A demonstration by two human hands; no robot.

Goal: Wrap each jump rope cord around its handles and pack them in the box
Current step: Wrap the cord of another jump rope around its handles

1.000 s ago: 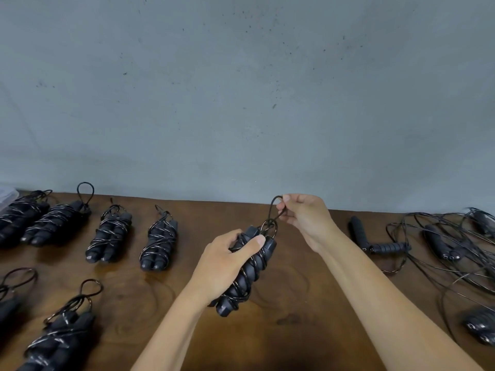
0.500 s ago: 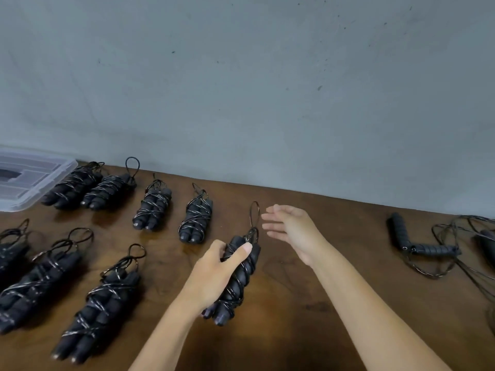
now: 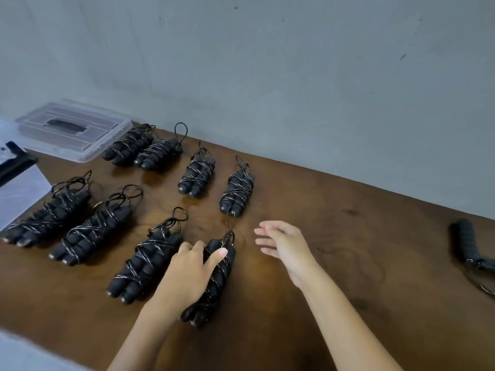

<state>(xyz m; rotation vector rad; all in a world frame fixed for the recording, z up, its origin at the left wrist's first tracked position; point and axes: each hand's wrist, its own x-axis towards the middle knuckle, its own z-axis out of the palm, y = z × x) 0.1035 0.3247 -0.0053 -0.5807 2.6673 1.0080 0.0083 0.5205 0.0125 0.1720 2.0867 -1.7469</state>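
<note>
Left hand (image 3: 191, 274): wrapped round the bundled jump rope (image 3: 214, 279), lowering it at the wooden table (image 3: 334, 236).
Right hand (image 3: 284, 247): empty, fingers loose, just right of the bundle.
Bundle axis: near-to-far, loop end away, parallel to the neighbouring wrapped rope (image 3: 146, 257) on its left.
Box (image 3: 72, 131): far left, nearer the left hand.

A plain packing workspace: a bare grey concrete wall (image 3: 267, 62) behind a brown wooden worktop (image 3: 334, 250), wrapped jump ropes (image 3: 235, 187) laid in rows, a clear plastic box (image 3: 72, 129) at its far left corner.
</note>
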